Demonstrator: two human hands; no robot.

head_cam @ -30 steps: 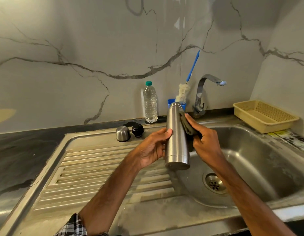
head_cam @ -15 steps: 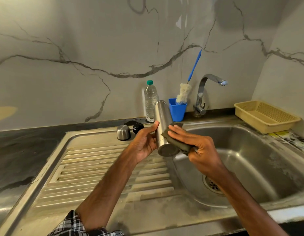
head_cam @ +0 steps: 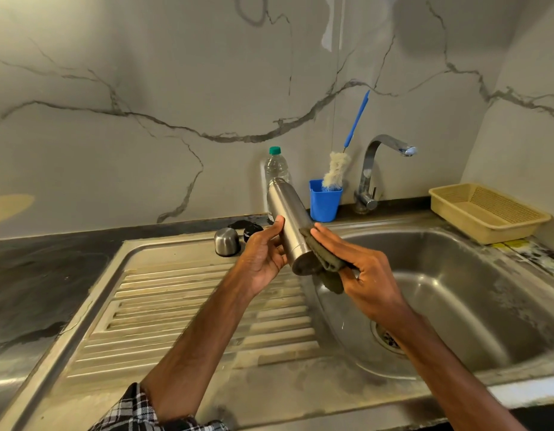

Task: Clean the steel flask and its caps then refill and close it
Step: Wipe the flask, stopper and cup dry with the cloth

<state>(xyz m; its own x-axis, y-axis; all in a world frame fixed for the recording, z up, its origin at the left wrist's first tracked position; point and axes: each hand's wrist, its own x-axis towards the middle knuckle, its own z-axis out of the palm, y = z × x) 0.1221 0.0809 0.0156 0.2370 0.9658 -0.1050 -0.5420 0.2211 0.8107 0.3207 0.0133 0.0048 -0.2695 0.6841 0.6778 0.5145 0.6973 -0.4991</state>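
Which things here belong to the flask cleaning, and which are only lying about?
In the job: steel flask in the left hand; dark cloth in the right hand; steel cap; black cap; bottle brush; tap, likely for the refill.

Lying about: water bottle; blue cup holding the brush; yellow basket.

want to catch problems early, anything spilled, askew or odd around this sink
Nothing stands out. The flask is tilted only because the left hand holds it while the right hand presses a cloth to it; the steel cap and black cap sit on the drainboard.
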